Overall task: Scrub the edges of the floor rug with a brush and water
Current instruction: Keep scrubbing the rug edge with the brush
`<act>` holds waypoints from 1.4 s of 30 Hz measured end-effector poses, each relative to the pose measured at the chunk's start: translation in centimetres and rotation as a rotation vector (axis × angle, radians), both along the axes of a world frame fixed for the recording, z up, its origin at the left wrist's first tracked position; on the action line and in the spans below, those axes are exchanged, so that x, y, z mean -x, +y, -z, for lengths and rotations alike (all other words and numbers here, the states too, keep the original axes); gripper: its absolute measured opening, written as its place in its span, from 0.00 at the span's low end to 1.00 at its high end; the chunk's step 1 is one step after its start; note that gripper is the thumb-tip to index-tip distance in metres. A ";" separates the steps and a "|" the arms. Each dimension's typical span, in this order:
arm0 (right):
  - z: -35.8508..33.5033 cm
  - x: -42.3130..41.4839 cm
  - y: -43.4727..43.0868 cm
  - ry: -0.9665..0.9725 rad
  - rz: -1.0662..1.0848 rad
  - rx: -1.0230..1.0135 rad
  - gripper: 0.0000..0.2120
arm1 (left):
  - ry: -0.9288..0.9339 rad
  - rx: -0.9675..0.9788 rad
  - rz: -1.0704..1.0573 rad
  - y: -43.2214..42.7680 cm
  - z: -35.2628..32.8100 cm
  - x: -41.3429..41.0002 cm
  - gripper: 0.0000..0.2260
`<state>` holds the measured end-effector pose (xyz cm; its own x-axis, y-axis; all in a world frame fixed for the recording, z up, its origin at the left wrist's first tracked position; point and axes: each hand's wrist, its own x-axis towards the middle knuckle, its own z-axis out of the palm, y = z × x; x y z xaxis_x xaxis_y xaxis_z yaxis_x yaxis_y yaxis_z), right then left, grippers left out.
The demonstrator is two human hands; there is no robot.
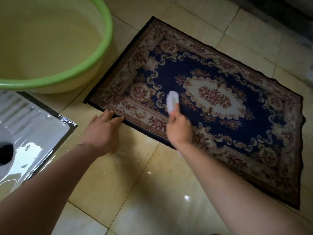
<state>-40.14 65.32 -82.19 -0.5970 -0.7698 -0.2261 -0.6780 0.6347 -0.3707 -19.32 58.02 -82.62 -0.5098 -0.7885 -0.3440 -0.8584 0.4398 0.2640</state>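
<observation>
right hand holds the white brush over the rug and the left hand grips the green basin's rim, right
Wrong on the left hand: the head view shows it open, fingertips on the rug's near edge, clear of the green-rimmed basin. The right hand holds the white brush.

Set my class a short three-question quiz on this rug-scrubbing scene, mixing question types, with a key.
1. True or false: the left hand holds the brush.
2. Relative to the rug, the green-rimmed basin stands: A) on it; B) beside it, on the floor; C) under it.
3. Fill in: the left hand's straight fingers rest at the rug's near ____.
Key: 1 false, the right hand holds the brush; 2 B; 3 edge.
</observation>
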 end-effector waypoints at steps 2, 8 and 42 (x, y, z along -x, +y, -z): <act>0.7 -4.3 1.2 0.016 -0.358 -0.053 0.25 | 0.007 0.030 0.006 -0.4 0.1 -0.2 0.24; -1.2 0.1 -2.3 -0.169 -0.371 -0.076 0.21 | 0.029 0.044 -0.026 -0.8 0.3 -0.9 0.28; 0.2 -7.8 -7.5 -0.129 -0.767 -0.111 0.21 | 0.119 0.044 -0.127 -4.4 1.8 -4.8 0.18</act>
